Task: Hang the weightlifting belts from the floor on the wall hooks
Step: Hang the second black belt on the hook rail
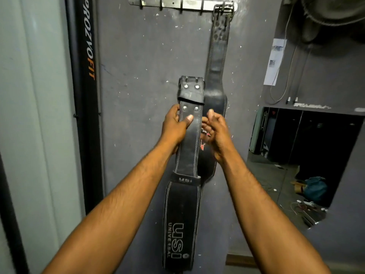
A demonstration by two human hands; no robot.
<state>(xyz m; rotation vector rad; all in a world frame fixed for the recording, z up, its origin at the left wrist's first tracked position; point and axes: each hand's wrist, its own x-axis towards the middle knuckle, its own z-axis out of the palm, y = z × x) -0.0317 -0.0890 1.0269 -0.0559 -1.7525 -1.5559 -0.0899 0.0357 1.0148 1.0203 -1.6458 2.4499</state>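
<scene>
left hand grip clamped round strap of black stitched leather weightlifting belt, buckle end up, ready for steel wall hook rail. right hand fingers loosely curled beside strap, gripping nothing. second worn black belt hangs by buckle from rightmost hook.

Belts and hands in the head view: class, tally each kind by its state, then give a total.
Belt hanging on the hook rack: 1
Belt held up, not yet hung: 1
Hand gripping a belt: 1, left hand
Hand loose beside it: 1, right hand
Total: 4
</scene>
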